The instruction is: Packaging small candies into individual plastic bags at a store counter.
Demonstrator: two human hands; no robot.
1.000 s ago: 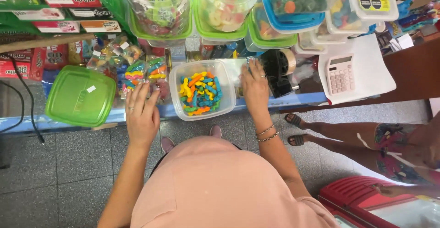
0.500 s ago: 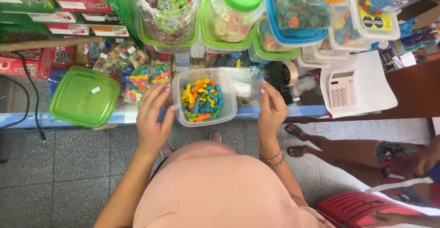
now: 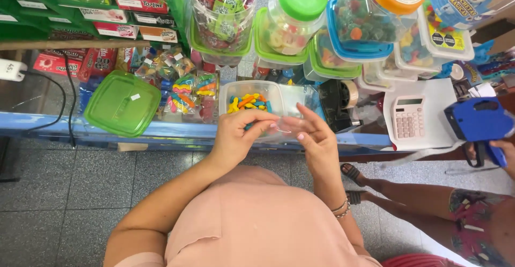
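Hands (image 3: 236, 138) now together before candy tub (image 3: 252, 103)

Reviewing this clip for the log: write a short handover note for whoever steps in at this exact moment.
Left hand and right hand: both pinch a thin clear bag between the fingertips, in front of the open candy tub.
Things: the tub, with coloured gummies, sits on the blue counter edge; its green lid lies off to the left.
Done: lid is off.
Left: no candy visible in the bag; tub uncovered.
Nearby: another person holds a blue price gun, beside a pink calculator.
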